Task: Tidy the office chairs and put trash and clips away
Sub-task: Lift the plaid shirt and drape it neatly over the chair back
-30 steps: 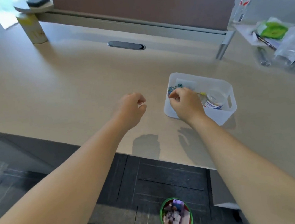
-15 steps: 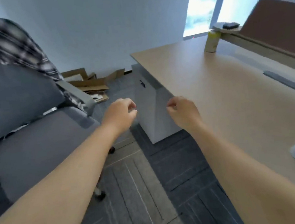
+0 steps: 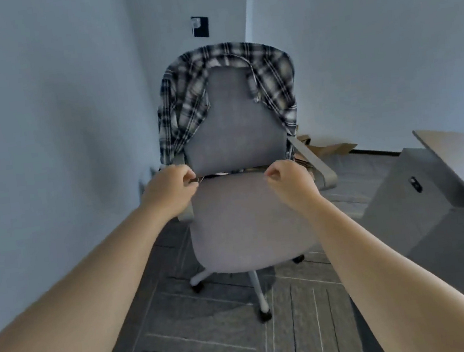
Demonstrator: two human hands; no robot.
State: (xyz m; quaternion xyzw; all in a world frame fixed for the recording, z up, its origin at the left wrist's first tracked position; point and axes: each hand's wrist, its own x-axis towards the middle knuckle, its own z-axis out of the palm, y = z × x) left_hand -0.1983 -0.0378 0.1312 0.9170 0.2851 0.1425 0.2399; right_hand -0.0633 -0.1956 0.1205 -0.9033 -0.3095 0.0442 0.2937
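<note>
Two bare forearms reach forward; left hand (image 3: 168,188) and right hand (image 3: 289,179) are loosely curled, holding nothing clearly visible. Straight ahead, between them — the grey office chair (image 3: 244,218), plaid shirt (image 3: 184,105) draped over its back.

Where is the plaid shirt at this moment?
In the head view, the plaid shirt is draped over the top of the grey office chair backrest, upper centre of frame, hanging down both sides, in the room's corner.
</note>
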